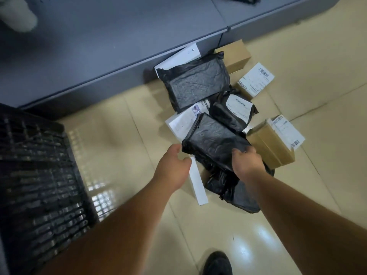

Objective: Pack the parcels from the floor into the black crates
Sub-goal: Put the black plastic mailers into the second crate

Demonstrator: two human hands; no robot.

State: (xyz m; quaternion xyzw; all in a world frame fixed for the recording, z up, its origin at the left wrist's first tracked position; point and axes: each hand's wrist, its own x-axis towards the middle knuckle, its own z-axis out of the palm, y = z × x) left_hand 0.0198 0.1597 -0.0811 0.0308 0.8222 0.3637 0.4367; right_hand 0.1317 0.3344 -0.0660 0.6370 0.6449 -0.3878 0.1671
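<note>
Evidently lifting for packing, the right hand (246,161) clutched the black parcel (214,139) while the left hand (174,163) opened at its nine o'clock to steady it.

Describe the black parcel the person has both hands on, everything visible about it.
The black parcel is a flat, rectangular packet wrapped in crinkled, glossy black plastic film, with no label showing. It lies tilted on top of the pile on the tiled floor, overlapping a white box and another black bag. The right hand grips its near edge, fingers curled over it; the left hand touches its near left corner.
</note>
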